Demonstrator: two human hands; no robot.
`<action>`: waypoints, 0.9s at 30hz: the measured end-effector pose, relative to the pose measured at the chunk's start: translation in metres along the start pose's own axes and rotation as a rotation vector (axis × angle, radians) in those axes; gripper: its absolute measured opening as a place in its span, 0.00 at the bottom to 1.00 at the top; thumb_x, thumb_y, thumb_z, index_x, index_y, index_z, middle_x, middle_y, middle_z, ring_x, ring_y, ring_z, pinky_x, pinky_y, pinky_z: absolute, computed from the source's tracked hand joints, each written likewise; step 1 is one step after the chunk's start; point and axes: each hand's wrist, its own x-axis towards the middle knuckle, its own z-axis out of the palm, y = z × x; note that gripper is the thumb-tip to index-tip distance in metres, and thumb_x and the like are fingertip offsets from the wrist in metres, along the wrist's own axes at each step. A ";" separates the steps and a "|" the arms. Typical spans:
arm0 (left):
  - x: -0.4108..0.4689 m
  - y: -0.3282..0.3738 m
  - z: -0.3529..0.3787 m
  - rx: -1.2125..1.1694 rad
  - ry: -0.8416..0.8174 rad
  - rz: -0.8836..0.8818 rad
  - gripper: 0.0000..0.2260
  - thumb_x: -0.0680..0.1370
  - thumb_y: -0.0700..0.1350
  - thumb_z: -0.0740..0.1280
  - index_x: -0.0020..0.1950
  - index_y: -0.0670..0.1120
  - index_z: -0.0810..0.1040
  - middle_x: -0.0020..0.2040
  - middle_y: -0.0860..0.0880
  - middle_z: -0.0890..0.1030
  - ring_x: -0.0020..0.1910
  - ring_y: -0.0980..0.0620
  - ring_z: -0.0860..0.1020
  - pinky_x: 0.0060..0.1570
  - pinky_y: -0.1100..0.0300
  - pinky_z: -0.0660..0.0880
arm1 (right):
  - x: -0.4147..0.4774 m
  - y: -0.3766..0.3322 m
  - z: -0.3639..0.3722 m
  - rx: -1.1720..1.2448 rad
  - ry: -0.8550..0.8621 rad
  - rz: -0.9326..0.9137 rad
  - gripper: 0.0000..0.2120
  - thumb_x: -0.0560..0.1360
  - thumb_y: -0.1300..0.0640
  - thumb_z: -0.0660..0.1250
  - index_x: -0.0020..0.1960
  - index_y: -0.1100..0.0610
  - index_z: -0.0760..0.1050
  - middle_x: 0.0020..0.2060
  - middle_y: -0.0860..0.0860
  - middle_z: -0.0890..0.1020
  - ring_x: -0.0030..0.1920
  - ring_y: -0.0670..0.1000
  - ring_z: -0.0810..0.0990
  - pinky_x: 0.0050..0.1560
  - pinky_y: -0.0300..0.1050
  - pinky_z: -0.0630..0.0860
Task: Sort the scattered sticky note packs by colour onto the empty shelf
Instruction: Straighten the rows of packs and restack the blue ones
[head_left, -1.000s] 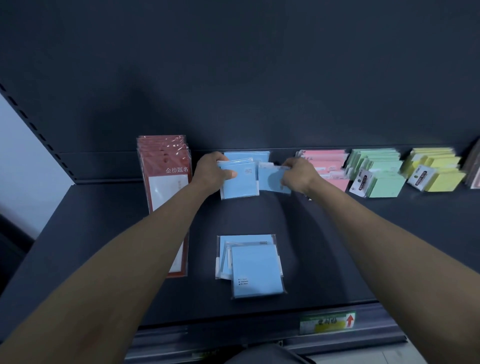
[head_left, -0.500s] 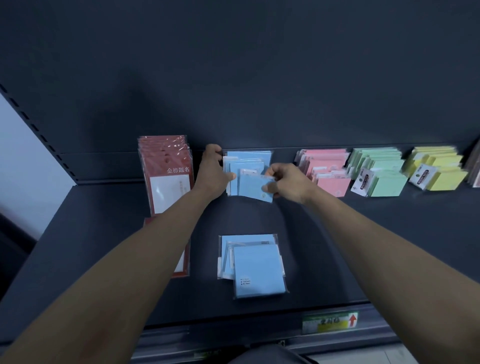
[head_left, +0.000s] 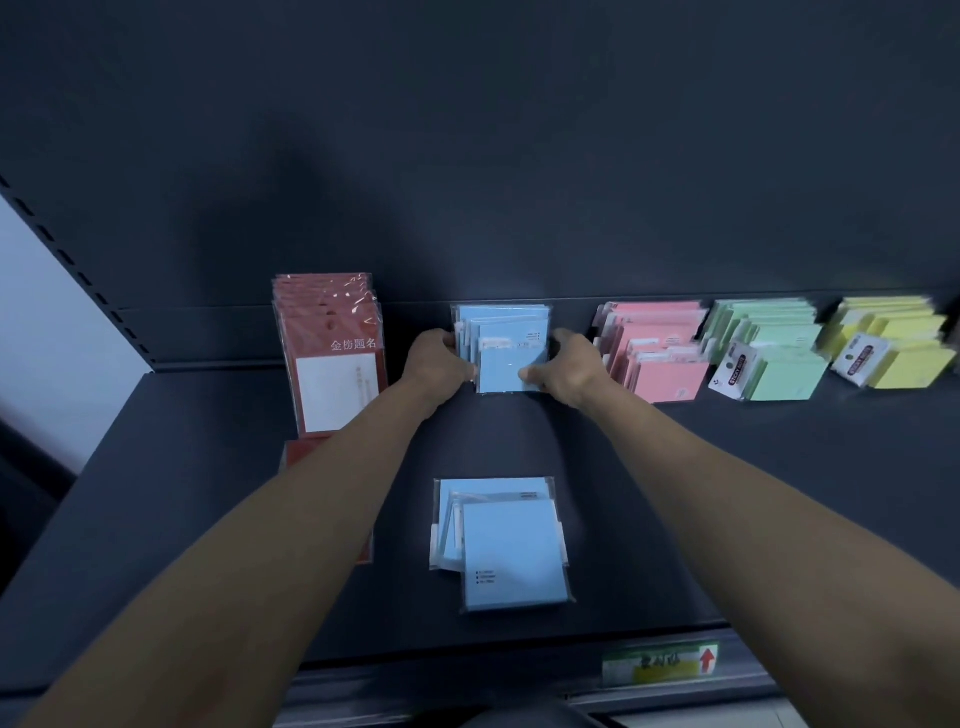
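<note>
On the dark shelf (head_left: 208, 493), your left hand (head_left: 439, 361) and right hand (head_left: 563, 369) pinch the sides of the blue stack (head_left: 511, 364) in the middle of the frame, so squeeze it gently straight before you fetch the loose blue packs (head_left: 506, 551) lower down.

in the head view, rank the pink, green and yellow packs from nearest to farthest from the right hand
1. pink packs, just right of the right hand, which grips the blue packs
2. green packs, further right
3. yellow packs, at the far right end
</note>
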 end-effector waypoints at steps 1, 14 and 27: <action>0.001 0.000 0.001 -0.012 0.011 -0.004 0.15 0.71 0.31 0.69 0.56 0.37 0.75 0.46 0.45 0.77 0.44 0.51 0.75 0.45 0.59 0.72 | 0.001 0.001 0.000 -0.013 0.029 -0.008 0.21 0.71 0.63 0.73 0.61 0.62 0.72 0.54 0.55 0.80 0.54 0.55 0.79 0.57 0.45 0.75; 0.000 0.008 -0.006 0.074 0.001 -0.118 0.30 0.72 0.35 0.69 0.71 0.36 0.60 0.62 0.38 0.72 0.59 0.40 0.75 0.58 0.47 0.76 | -0.008 -0.014 -0.005 -0.159 -0.005 -0.022 0.17 0.72 0.63 0.71 0.58 0.67 0.74 0.56 0.60 0.80 0.56 0.56 0.79 0.54 0.46 0.75; -0.068 0.041 -0.015 0.755 -0.743 -0.086 0.19 0.69 0.50 0.75 0.55 0.42 0.78 0.48 0.47 0.78 0.46 0.52 0.76 0.49 0.60 0.76 | -0.020 -0.018 -0.007 -0.380 0.066 -0.016 0.06 0.72 0.61 0.69 0.47 0.60 0.74 0.46 0.57 0.79 0.46 0.57 0.79 0.40 0.42 0.71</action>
